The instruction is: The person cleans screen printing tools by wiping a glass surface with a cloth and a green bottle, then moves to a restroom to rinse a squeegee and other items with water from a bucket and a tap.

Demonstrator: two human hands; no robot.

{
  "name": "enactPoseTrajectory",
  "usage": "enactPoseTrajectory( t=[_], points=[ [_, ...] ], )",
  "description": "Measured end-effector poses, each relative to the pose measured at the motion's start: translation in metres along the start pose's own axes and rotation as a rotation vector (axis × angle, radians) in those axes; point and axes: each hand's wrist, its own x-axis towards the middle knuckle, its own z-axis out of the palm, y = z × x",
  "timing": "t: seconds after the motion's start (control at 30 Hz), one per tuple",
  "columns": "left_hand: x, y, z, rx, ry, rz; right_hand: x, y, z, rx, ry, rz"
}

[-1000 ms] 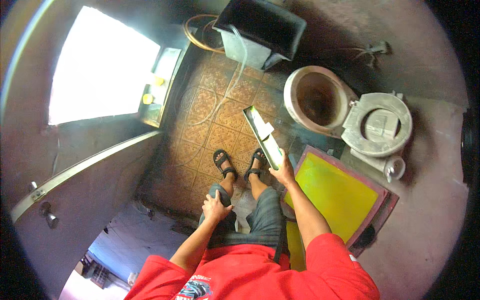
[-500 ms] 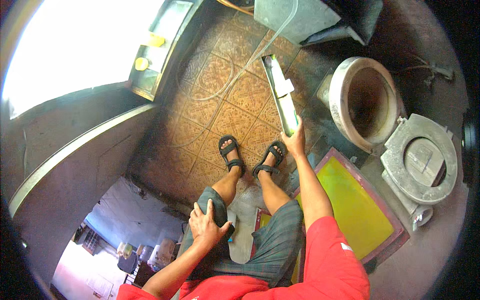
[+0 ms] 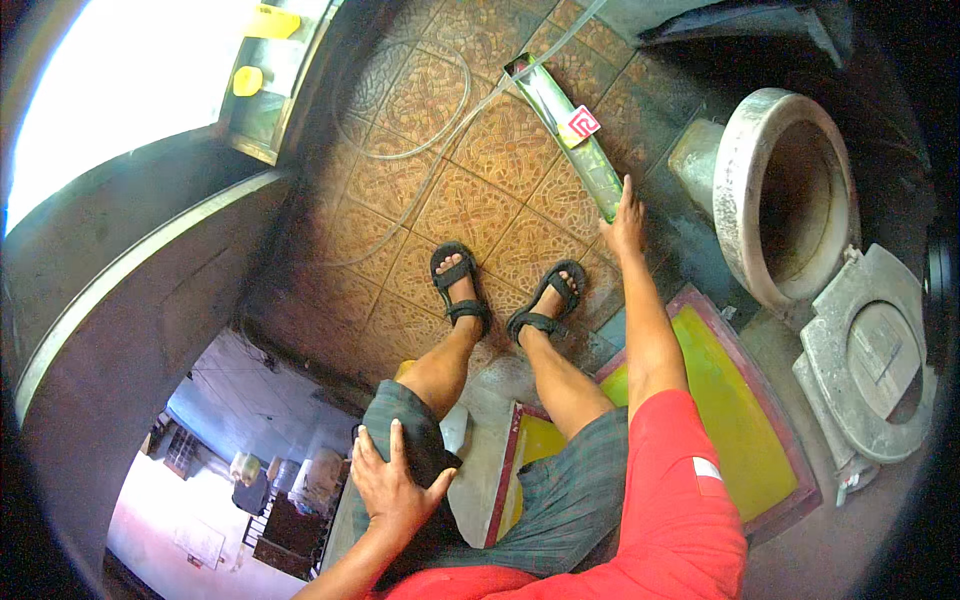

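My right hand (image 3: 626, 226) grips the near end of a long, narrow green tray (image 3: 602, 179) with an open, shiny inside. It reaches away from me over the brown tiles, its far end tilted to the left. A small white square card with a red design (image 3: 579, 125) sits partway along it; whether it is stuck on or loose I cannot tell. What else lies inside is hard to make out. My left hand (image 3: 392, 482) rests on my left knee with its fingers spread and holds nothing.
At right stand a round, crusted drum-like vessel (image 3: 735, 190) and a grey toilet-seat-shaped piece (image 3: 880, 350). A yellow screen in a pink frame (image 3: 715, 400) leans by my right leg. A clear hose (image 3: 462, 120) loops across the tiled floor. A ledge (image 3: 262, 125) holds yellow things at upper left.
My right hand has moved forward and right, taking the tray farther away. The card's red design now shows, where it looked plain white before. My left hand stays on the knee.
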Motion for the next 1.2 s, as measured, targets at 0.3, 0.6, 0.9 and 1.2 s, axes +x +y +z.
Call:
enactPoseTrajectory(
  t=[0.3,0.6,0.9,1.2],
  points=[
    [0.01,0.004,0.009,0.052,0.09,-0.008,0.063,0.052,0.05,-0.249,-0.01,0.112],
    [-0.001,0.015,0.002,0.005,0.06,0.039,0.047,0.056,0.032,0.074,0.003,0.093],
    [-0.051,0.037,0.018,-0.429,-0.029,-0.037,-0.193,-0.06,-0.106,0.607,-0.561,0.098],
    [-0.065,-0.062,0.211,-1.816,-0.273,-0.771,-0.331,-0.129,-0.225,-0.048,-0.672,-0.333]
  ],
)
